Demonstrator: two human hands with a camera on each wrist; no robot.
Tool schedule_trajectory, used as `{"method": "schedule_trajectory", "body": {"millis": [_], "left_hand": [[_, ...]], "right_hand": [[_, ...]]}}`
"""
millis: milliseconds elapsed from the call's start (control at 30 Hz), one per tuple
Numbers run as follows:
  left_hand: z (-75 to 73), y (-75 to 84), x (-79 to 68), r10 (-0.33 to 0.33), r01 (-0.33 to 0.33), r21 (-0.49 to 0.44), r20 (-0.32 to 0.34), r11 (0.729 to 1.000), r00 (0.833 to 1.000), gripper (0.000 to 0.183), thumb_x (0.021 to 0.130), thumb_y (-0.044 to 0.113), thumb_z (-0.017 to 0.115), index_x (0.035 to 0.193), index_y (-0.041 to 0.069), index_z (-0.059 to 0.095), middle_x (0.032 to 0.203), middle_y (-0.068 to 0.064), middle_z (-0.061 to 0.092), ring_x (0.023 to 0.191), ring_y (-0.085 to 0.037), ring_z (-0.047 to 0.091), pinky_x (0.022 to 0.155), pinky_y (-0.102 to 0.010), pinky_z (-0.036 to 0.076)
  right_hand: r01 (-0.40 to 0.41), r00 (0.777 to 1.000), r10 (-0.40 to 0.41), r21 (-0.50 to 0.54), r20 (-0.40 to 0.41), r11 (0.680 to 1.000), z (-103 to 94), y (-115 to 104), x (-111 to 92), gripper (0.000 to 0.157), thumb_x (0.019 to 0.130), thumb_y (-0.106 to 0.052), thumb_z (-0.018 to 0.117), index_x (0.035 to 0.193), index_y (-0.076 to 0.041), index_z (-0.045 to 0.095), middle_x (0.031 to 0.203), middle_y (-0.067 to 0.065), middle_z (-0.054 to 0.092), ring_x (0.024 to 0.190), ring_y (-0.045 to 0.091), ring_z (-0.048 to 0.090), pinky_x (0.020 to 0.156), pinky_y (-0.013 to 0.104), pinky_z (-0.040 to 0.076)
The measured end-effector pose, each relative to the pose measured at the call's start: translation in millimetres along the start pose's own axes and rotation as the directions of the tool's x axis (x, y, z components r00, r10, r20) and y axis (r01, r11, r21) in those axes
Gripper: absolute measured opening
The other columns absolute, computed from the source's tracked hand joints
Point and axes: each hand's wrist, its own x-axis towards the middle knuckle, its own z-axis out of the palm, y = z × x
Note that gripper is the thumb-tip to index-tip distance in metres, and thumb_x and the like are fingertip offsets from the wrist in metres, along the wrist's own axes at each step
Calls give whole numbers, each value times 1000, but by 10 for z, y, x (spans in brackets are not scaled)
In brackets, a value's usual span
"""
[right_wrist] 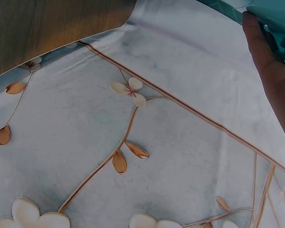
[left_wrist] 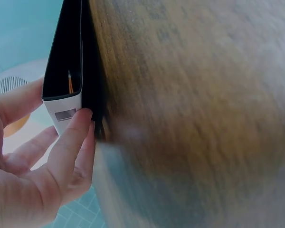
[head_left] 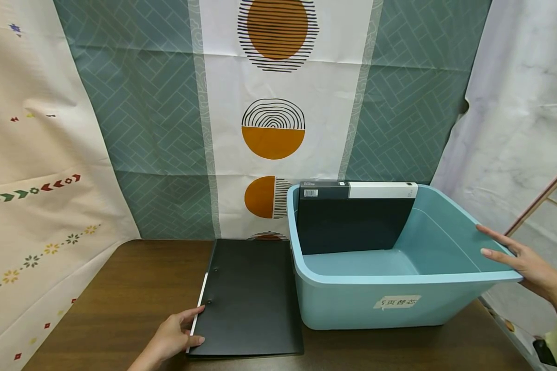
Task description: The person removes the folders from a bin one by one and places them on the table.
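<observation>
A black file binder (head_left: 250,299) lies flat on the brown table, with a white strip along its left edge. At that edge my left hand (head_left: 174,332) grips the binder between thumb and fingers. The left wrist view shows the hand (left_wrist: 52,166) around the binder's white spine (left_wrist: 64,107), which carries a small grey label. To the right stands a light blue plastic tub (head_left: 366,304). My right hand (head_left: 526,260) holds its right rim, thumb over the inner side and a finger along the outside. In the right wrist view one finger (right_wrist: 268,71) touches the tub.
Another black binder (head_left: 353,221), with a grey and white spine on top, leans upright inside the tub at its back left. A paper label with writing (head_left: 396,302) is on the tub's front. Patterned cloth (head_left: 278,82) hangs behind the table (head_left: 120,293).
</observation>
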Motion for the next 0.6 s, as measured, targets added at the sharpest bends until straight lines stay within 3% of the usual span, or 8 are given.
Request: {"method": "schedule_trajectory", "body": {"millis": [267,600], "left_hand": [[5,-43,-15,16,-16,32,-17,999,1000,68,65,-1,76,126,-9,47,113,-32,54,64,-15,60,49,-27,47],[2,-69,-38,25,-24,11,-22,1000,999,69,63,-4,76,124,-11,47,113,-33,53,71,-20,65,51,-29,49]], "right_hand": [[11,1000,-11,11,-4,1000,18,-6,-53,64,99,-20,39,145,-36,-1,147,-2,-21,86,-15,44,62,36,51],[2,1000,-2,-6,-15,1000,45,-34,-132,64,99,-21,39,145,-36,-2,148,3,-22,85,-13,46,62,38,50]]}}
